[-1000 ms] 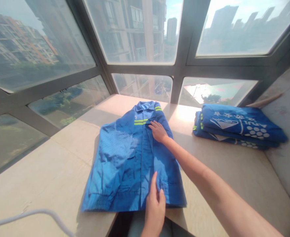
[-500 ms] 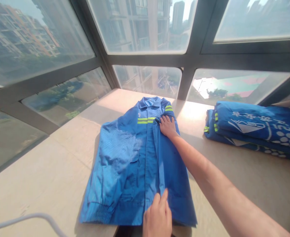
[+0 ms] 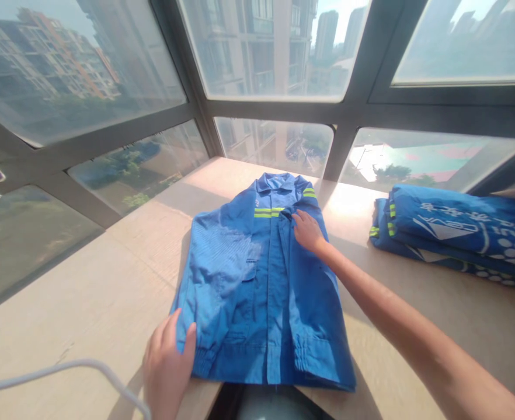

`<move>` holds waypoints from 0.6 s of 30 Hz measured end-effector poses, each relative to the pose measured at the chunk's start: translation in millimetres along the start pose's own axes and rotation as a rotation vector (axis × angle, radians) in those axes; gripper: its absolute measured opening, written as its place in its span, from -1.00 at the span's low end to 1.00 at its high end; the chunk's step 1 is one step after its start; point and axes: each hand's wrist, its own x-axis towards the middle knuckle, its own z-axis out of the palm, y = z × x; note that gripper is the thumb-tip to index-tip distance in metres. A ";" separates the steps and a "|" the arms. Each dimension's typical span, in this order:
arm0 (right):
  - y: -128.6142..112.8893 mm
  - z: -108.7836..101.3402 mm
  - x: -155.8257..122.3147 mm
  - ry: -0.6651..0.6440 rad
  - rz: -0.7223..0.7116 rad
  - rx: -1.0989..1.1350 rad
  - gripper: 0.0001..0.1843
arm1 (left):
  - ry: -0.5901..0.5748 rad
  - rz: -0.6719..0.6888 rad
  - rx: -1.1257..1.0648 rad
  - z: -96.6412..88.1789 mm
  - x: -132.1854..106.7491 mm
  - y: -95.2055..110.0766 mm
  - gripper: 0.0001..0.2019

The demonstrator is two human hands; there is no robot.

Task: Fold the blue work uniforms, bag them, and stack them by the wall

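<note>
A blue work jacket (image 3: 261,303) with yellow-green reflective stripes lies front side up, its collar at the far end. Both sleeves are folded down over the front, with their gathered cuffs near the bottom hem. My right hand (image 3: 309,230) rests on the upper part of the right-side sleeve, just below the chest stripe, its fingers stretched toward the fold. At the lower left edge, by the other cuff, is my left hand (image 3: 167,356). Its thumb lies apart from the fingers, against the fabric.
Folded blue garments with white printing (image 3: 463,233) are stacked at the right. A pale cable (image 3: 86,363) curves across the lower left of the light-coloured surface (image 3: 121,280). Windows with grey frames (image 3: 279,109) enclose the far side and the left.
My left hand has moved from the right-side sleeve to the jacket's lower left edge. The right-side sleeve now lies flatter, its cuff showing near the hem. My right hand stays near the chest.
</note>
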 end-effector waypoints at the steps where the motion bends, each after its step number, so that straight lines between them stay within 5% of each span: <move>1: -7.4 -0.5 -16.1 0.015 -0.010 -0.019 -0.44 | -0.014 -0.054 0.113 -5.1 6.4 -21.4 -0.37; 4: -23.8 4.2 -64.0 0.046 0.010 -0.098 -0.40 | -0.226 -0.183 0.203 -17.7 19.6 -66.9 -0.35; 6: -27.0 9.4 -85.9 0.037 0.017 -0.133 -0.41 | -0.350 -0.272 0.119 -22.4 23.5 -76.9 -0.39; 13: -0.7 15.4 -84.0 -0.006 0.001 -0.173 -0.45 | -0.491 -0.314 -0.176 -16.4 12.6 -43.4 -0.49; 18: 25.1 3.8 -75.6 -0.102 0.006 -0.201 -0.43 | -0.463 -0.316 -0.553 -7.6 -11.5 -12.1 -0.40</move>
